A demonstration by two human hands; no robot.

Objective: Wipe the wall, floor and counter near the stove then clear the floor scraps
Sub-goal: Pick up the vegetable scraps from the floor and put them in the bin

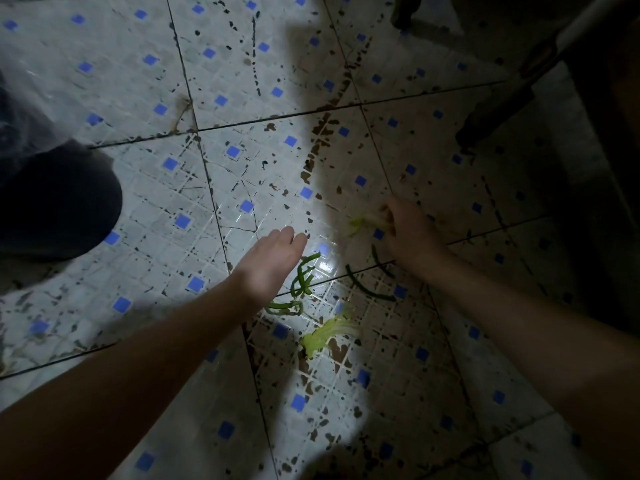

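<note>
Now our right hand (405, 226) pinches a pale scrap (362, 222) beyond the yellow-green leaf (323, 336); our left hand (273, 261), fingers straight, hovers by green strips (302, 277) beside that leaf. We should bunch them before lifting.

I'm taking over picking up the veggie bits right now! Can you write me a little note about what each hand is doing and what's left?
Left hand: open, fingers straight, holding nothing, right beside the curly green strips.
Right hand: pinches a pale green scrap low at the floor.
Lying on the tiles: a dark green strip and a pale leafy piece.
Done: no scrap cleared away that I can see; the tiles show dark spots.
Left: gather every scrap.
</note>
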